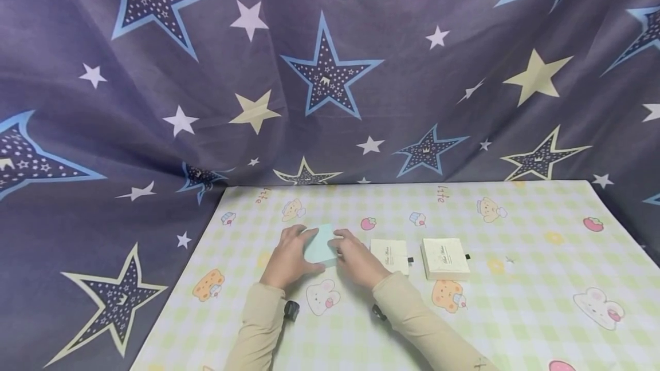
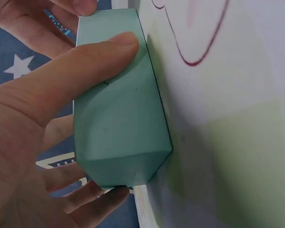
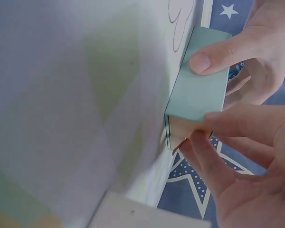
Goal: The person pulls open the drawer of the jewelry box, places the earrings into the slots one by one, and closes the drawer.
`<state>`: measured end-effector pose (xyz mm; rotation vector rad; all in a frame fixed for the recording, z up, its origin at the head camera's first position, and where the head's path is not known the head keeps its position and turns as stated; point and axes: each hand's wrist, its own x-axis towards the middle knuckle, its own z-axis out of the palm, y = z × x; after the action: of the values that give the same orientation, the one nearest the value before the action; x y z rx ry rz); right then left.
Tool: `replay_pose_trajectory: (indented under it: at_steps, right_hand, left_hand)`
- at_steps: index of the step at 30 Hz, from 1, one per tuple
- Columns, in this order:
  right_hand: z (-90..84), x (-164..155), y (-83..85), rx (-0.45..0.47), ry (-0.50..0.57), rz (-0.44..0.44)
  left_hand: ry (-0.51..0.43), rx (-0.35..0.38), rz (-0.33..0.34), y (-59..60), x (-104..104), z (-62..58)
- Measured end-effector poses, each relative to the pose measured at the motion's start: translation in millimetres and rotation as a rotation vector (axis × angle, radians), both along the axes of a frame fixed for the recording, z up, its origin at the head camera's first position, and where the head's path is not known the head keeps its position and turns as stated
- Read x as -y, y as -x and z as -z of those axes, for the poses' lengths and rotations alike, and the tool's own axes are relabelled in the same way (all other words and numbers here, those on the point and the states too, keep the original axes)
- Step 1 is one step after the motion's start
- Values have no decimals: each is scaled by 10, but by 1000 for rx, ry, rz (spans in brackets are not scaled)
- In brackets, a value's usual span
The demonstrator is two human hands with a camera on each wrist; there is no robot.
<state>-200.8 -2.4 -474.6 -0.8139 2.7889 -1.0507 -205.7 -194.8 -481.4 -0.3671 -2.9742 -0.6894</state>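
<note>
- Left hand (image 1: 289,256) and right hand (image 1: 357,259) gripped a small mint-green paper box (image 1: 321,245) from opposite sides, fingers curled around it.
- The box's far face stayed hidden behind fingers.

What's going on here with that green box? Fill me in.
A person sits at a table covered in a checked cartoon cloth and holds a small mint-green box with both hands. The left hand grips one end, thumb across the side; the right hand pinches the other end. The box rests on the table. Two cream boxes lie just right of the hands, untouched.
</note>
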Motion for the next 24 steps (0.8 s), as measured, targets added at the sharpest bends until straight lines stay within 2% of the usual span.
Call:
replay_pose_trajectory:
  at_steps: [6, 11, 19, 24]
  right_hand:
    - [-36, -12, -9, -12, 14, -6]
    - [-131, -93, -76, -55, 26, -17]
    - [-322, -305, -270, -64, 62, -16]
    - [-403, -430, -392, -134, 35, -9]
  left_hand:
    - [3, -73, -13, -24, -1, -9]
    - [11, -134, 8, -72, -25, -101]
    - [-28, -135, 59, -184, -110, -304]
    - [-31, -144, 91, -267, -200, -390]
